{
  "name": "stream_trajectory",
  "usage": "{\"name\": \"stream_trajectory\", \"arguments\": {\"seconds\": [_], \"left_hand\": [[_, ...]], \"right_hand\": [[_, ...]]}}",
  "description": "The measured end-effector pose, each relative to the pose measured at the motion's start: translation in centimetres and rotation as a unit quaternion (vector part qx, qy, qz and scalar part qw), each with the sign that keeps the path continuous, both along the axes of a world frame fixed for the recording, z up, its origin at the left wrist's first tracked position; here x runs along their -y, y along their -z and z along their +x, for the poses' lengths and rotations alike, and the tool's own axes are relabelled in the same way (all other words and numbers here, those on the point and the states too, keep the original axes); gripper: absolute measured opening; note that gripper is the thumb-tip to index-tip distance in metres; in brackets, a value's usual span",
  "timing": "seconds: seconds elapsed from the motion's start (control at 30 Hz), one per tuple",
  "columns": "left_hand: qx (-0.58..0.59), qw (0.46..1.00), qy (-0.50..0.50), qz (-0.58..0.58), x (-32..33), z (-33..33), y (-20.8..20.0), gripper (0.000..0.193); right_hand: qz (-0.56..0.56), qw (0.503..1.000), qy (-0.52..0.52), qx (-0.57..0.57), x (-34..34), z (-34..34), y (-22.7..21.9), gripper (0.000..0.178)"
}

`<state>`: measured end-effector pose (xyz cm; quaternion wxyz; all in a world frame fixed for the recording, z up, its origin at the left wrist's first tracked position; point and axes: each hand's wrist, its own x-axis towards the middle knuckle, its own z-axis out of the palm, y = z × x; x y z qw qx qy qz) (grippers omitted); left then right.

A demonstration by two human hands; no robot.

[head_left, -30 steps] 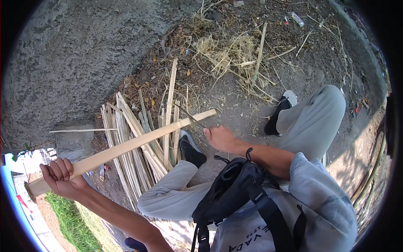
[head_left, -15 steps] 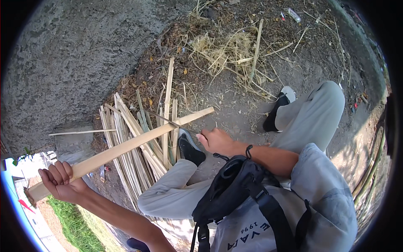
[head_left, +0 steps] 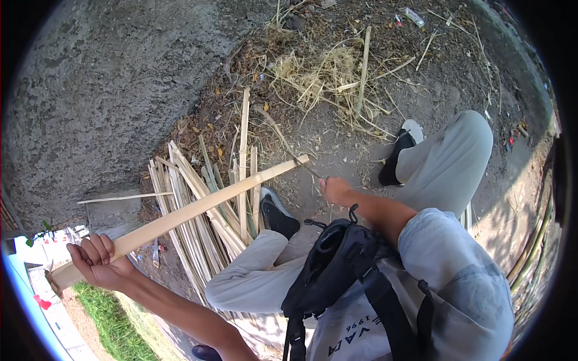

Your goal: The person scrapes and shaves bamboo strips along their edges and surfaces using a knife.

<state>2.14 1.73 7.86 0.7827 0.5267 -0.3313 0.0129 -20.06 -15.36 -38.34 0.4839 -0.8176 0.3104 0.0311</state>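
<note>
My left hand (head_left: 102,259) is wrapped round the near-left end of a long pale bamboo strip (head_left: 208,200). The strip slants up to the right across my bent leg, its far end in front of my right hand. Closed round the handle of a long, thin knife (head_left: 279,129) is my right hand (head_left: 336,191); its fingers hide most of the handle. The knife's blade points up and left and crosses the strip close to its far tip. Below the strip lies a bundle of split bamboo strips (head_left: 186,231), beside my left shoe (head_left: 278,218).
A rough grey stone block (head_left: 120,90) fills the upper left. Dry shavings (head_left: 319,75) lie heaped on the dirt ahead, with a clear plastic bottle (head_left: 414,17) farther off. Long poles (head_left: 533,240) lie at the far right. A black bag (head_left: 328,259) hangs on my front.
My right hand and the knife have moved right along the strip, from its middle part to near its far tip. My left hand keeps its hold, shifted slightly right and down.
</note>
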Motion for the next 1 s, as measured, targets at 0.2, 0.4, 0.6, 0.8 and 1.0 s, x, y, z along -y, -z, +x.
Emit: {"name": "stream_trajectory", "arguments": {"seconds": [0.2,0.4,0.6,0.8,1.0], "left_hand": [[0.002,1.000,-0.024,-0.011,-0.9,0.1,0.1,0.047],[0.007,1.000,-0.010,-0.014,0.7,-0.7,0.0,0.045],[0.000,0.999,-0.040,-0.011,-0.1,-0.7,0.2,0.046],[0.001,0.999,-0.037,-0.009,1.2,-0.6,-0.1,0.045],[0.006,0.999,-0.032,-0.010,-0.6,-1.1,0.1,0.048]], "right_hand": [[0.035,0.999,-0.023,-0.019,-0.7,2.6,-6.9,0.051],[0.005,1.000,0.008,-0.004,-0.3,-0.5,1.3,0.053],[0.018,0.998,-0.004,-0.052,-0.3,2.3,-3.8,0.054],[0.031,0.999,0.008,-0.041,0.1,-0.6,0.5,0.055],[0.022,0.997,0.005,-0.069,0.3,1.9,-4.5,0.054]]}}
